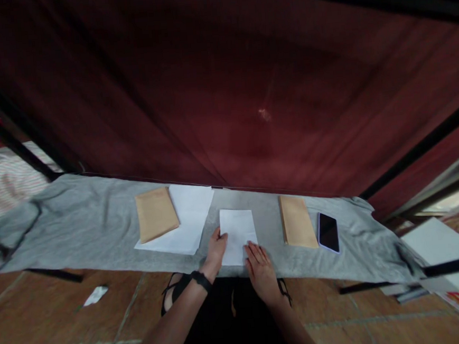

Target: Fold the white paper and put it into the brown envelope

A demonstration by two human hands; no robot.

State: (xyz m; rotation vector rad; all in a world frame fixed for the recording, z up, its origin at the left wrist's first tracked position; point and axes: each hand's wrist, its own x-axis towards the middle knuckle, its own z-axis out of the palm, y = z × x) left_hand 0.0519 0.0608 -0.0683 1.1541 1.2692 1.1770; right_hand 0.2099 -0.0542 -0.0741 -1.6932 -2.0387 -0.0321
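A white sheet of paper, seemingly folded, lies on a grey cloth spread over the floor. My left hand rests on the sheet's left edge, fingers together and pressing on it. My right hand lies flat on its lower right corner, fingers stretched out. To the left, a brown envelope sits on top of a stack of white sheets. To the right lies a second brown envelope.
A dark phone lies right of the second envelope. A dark red curtain hangs behind the cloth. White paper sits at the far right, a paper scrap on the tiled floor at left.
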